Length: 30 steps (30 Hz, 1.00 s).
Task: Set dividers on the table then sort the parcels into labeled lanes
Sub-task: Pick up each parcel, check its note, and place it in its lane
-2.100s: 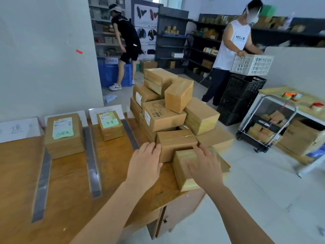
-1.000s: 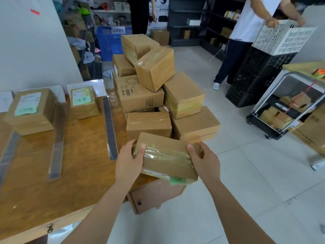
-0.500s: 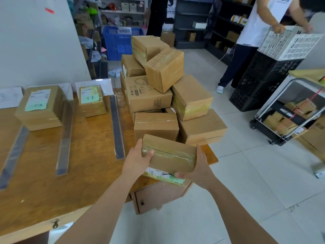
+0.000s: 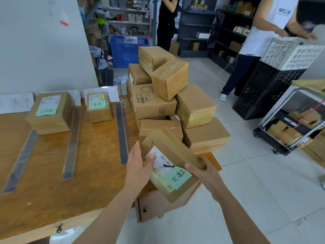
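Held parcel point(image 4: 171, 166): brown taped box, tilted, label face turned up toward the camera; lifted off the table point(image 4: 52, 176) over its right front corner, just in front of the pile point(image 4: 168, 103).
Label: white shipping sticker with a pale green note point(image 4: 177, 177) bearing handwriting, on the face nearest the camera.
Left hand point(image 4: 139, 166): clamped on the parcel's left edge, thumb pressed on the sticker, fingers behind the box and hidden.
Right hand point(image 4: 202, 170): clamped on the parcel's right end, thumb on the green note's edge, fingers wrapped around the far side.
Pile: about nine brown cartons stacked unevenly on the table's right end, directly behind the held parcel; one tilted box near the top.
Dividers: three clear strips lying flat on the table left of the pile; near one point(image 4: 122, 132), middle one point(image 4: 73, 143), far one point(image 4: 21, 162).
Sorted box, small point(image 4: 99, 107): in the lane next to the pile, green note on top.
Sorted box, large point(image 4: 50, 112): one lane further left, green note on top.
Lane signs point(image 4: 16, 102): white sheets with handwriting along the table's back edge.
Cart point(image 4: 292, 124): right of the pile on the floor, loaded with parcels.
Crates point(image 4: 269, 85): black stack behind the cart, white basket point(image 4: 292, 53) on top, a person's hands at its rim.
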{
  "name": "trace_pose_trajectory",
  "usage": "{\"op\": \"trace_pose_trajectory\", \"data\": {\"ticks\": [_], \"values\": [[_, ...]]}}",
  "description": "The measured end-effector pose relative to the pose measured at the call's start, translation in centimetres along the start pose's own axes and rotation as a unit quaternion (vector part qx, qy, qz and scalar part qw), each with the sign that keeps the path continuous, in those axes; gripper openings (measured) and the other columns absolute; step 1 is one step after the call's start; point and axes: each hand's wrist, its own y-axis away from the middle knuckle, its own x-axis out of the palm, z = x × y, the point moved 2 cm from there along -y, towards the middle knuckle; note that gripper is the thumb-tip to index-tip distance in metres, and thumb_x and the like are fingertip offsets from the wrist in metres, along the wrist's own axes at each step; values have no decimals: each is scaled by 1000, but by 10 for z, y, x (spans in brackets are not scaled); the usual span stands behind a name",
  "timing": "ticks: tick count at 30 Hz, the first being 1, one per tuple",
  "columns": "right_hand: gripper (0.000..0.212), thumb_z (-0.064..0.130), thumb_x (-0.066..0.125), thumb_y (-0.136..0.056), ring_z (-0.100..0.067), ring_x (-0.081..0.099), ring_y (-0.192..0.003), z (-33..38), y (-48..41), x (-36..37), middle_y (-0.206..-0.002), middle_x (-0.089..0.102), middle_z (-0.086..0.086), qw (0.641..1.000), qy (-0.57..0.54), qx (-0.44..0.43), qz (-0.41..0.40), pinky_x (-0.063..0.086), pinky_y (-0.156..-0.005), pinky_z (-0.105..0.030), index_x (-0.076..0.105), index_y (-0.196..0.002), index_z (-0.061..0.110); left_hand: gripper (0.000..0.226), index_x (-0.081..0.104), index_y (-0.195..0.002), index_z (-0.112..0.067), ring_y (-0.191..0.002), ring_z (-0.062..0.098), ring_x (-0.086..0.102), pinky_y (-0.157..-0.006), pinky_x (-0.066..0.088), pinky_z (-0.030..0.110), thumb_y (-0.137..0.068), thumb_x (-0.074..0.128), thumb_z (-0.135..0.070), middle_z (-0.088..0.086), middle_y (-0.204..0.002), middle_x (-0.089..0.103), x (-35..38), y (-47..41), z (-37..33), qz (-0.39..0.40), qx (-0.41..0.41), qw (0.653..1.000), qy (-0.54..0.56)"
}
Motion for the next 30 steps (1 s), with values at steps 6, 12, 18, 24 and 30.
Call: {"op": "trace_pose_trajectory", "data": {"ticks": [6, 12, 18, 24, 30], "values": [[121, 84, 74, -37, -19, 60, -114, 11, 4, 11, -126, 62, 0, 992, -122, -1, 0, 49, -99, -44, 45, -138, 26, 87, -8, -154, -19, -148, 15, 8, -115, 17, 34, -95, 54, -34, -4, -162, 2, -10, 17, -11, -44, -36, 996, 68], [110, 86, 68, -42, -15, 60, -111, 29, 11, 30, -119, 66, 3, 986, -161, -7, 36, 49, -99, -45, 50, -133, 27, 55, 29, -145, -31, -96, -8, 60, -75, 51, 16, -96, 54, -31, -13, -131, 56, -10, 32, -17, -28, -46, 983, 177], [82, 85, 61, -55, -14, 61, -109, 44, 24, 35, -104, 73, 8, 986, -152, -62, 43, 48, -93, -34, 65, -118, 32, 50, 33, -141, -37, -86, -12, 61, -62, 52, 13, -96, 55, -30, -26, -109, 58, -24, 40, -24, -51, -44, 975, 213], [57, 77, 50, -72, -11, 64, -104, 67, 37, 45, -100, 73, 13, 982, -124, -125, 72, 52, -90, -35, 67, -110, 39, 41, 38, -132, -30, -100, 5, 62, -73, 56, 26, -95, 56, -32, -11, -121, 60, -53, 44, -27, -106, -41, 968, 222], [81, 77, 66, -67, -2, 62, -107, 102, 47, 81, -115, 68, 14, 968, -98, -181, 146, 52, -86, -23, 55, -128, 25, 39, 44, -128, -27, -96, 4, 64, -67, 54, 21, -93, 57, -38, -9, -114, 64, -100, 50, -22, -165, -43, 955, 241]]}}
